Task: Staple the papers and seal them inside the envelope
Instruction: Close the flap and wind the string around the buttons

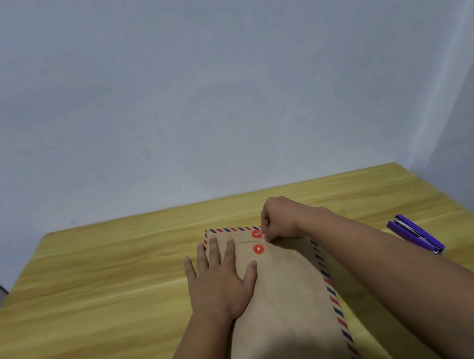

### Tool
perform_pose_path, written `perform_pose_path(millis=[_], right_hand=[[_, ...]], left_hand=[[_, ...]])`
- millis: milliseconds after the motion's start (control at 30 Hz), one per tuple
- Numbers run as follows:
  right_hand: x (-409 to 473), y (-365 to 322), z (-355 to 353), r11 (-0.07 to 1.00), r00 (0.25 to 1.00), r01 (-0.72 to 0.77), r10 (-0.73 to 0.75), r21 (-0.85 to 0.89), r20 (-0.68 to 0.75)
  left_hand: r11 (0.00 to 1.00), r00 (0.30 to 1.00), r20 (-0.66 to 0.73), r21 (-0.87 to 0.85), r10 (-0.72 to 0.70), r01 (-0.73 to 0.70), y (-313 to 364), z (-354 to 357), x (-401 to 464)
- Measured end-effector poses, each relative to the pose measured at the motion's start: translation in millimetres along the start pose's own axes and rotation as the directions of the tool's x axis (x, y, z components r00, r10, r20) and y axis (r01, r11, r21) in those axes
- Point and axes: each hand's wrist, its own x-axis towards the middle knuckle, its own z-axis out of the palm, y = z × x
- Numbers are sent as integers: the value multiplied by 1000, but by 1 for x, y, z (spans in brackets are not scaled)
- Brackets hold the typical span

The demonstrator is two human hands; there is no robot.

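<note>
Brown envelope (283, 297), long axis running away; right hand (278, 219) pinching string at upper red button (256, 233), left hand (218, 279) flat, pressing.

Bare table (92, 297) left; stapler (414, 233) right

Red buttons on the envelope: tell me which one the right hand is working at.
The far button, on the flap; the right hand pinches beside it. The near button sits untouched.

Envelope (286, 296) bottom cut off, string at right hand (278, 219) indiscernible
</note>
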Motion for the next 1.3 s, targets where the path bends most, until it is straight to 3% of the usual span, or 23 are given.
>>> perform_pose_path(millis=[200,367,533,633,800,967,1133,1300], right_hand=[[-2,-2,-3,999,999,-28,29,-39,34],[1,-4,-6,996,997,-20,25,-82,68],[0,-14,-1,967,998,56,-43,-248,55],[-2,-15,2,954,995,99,-87,-284,52],[-12,-4,3,977,978,181,-191,-115,-80],[-17,5,5,977,976,167,-145,132,-162],[-26,12,5,981,958,192,-191,-16,-214],[-27,8,11,962,931,247,-203,114,-305]], left_hand=[[998,999,-45,58,1,2,0,-6,1],[980,971,-200,170,133,-100,-7,-15,13],[995,988,-124,-37,92,-98,-14,0,21],[996,992,-104,-56,66,-72,-16,2,19],[997,994,-102,-64,31,-37,-13,2,16],[997,994,-108,-66,31,-38,-13,0,15],[997,994,-109,-67,25,-32,-13,1,15],[997,993,-115,-71,21,-30,-12,1,16]])
